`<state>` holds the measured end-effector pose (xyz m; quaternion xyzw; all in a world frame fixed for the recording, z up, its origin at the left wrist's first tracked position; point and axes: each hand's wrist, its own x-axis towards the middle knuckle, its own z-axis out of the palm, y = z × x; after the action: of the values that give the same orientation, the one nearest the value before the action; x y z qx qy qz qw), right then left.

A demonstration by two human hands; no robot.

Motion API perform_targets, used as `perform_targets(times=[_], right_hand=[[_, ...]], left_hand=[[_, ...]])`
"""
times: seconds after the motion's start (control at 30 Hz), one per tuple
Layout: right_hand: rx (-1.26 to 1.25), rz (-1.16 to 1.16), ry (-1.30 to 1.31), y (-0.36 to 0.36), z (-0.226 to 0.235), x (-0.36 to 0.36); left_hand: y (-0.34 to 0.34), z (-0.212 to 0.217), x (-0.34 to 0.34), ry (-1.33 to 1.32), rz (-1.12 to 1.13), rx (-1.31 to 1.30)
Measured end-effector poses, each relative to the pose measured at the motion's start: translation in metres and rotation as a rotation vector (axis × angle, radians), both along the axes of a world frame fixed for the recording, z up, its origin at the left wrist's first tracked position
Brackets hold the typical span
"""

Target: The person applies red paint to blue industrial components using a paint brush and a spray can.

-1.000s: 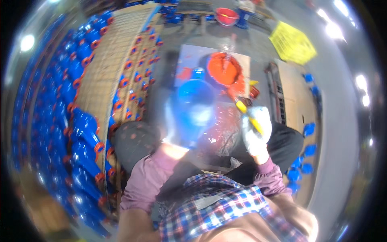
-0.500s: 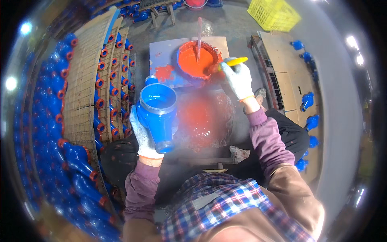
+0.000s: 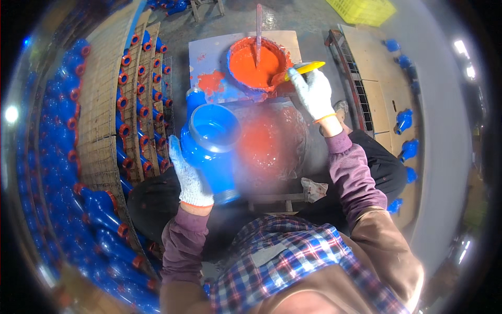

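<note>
My gloved left hand point(image 3: 189, 180) is closed around the left side of a blue Y-shaped pipe fitting point(image 3: 209, 167), whose wide round mouth faces up. Its bare rims show no red. In my gloved right hand point(image 3: 315, 94) is a paintbrush point(image 3: 309, 67), gripped by its yellow handle. The brush's red-coated head rests by the right rim of a round tub point(image 3: 230, 58) of orange-red paint. A stirring stick point(image 3: 259, 26) stands upright in the paint. My fingertips on the fitting's far side are hidden.
Under the tub lies a paint-spotted board point(image 3: 201, 57). A red-smeared surface point(image 3: 264, 141) is between my knees. Racks of blue fittings with red rims point(image 3: 123, 102) fill the left. More blue fittings point(image 3: 409, 149) lie on a board at right; a yellow crate point(image 3: 361, 10) stands beyond.
The blue fitting has shifted slightly right and turned, its wide mouth now looking larger. The brush stays near the tub's right rim. The whole view has shifted a little.
</note>
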<state>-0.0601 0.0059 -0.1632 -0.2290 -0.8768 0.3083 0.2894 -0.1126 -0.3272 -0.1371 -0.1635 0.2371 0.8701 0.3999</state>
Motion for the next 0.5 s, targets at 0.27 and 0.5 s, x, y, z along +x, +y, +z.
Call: perform_targets(times=[0.27, 0.5], right_hand=[[-1.249, -0.006, 0.186, 0.002, -0.015, 0.069], [-1.248, 0.129, 0.220, -0.022, 0.049, 0.118]], left_hand=[[0.018, 0.010, 0.025, 0.685, -0.008, -0.250], [0.033, 0.049, 0.053, 2.214, 0.171, -0.777]])
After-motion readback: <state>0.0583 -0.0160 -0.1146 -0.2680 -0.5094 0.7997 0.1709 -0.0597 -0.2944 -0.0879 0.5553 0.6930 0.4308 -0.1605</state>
